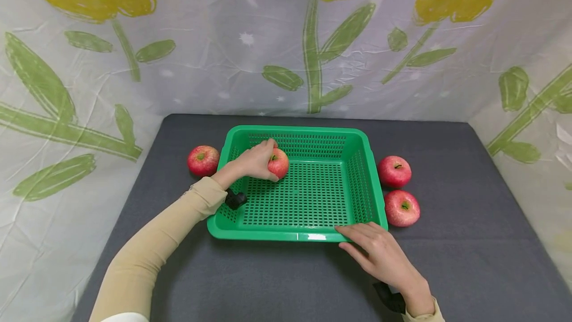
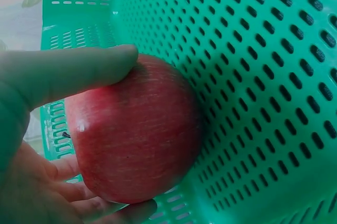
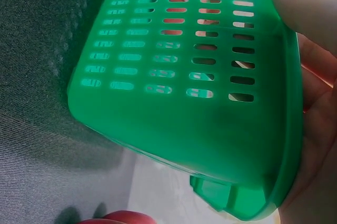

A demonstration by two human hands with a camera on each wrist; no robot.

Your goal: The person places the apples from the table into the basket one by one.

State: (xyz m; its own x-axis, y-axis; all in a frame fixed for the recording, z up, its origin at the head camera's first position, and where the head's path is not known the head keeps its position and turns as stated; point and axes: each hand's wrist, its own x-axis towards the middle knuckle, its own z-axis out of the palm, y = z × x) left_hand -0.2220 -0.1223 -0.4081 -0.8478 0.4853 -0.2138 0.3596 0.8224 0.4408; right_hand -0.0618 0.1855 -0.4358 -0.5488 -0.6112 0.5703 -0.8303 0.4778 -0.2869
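Note:
A green plastic basket (image 1: 295, 235) with slotted walls and floor sits on the dark table. Inside it, toward the left, my left hand (image 1: 259, 160) grips a red apple (image 1: 279, 164). In the left wrist view the thumb lies along one side of the apple (image 2: 142, 129) and the fingers curl round the other, close over the slotted floor. At the basket's near right corner my right hand (image 1: 380, 252) holds the rim. The right wrist view shows its thumb on the outer side of the rim (image 3: 291, 103), with the fingers over the inside.
One red apple (image 1: 203, 160) lies left of the basket. To the right lie two more, a far apple (image 1: 394, 171) and a nearer apple (image 1: 402, 208), close to the basket wall. A white curtain (image 1: 214, 53) with painted flowers surrounds the grey-black table (image 1: 277, 282).

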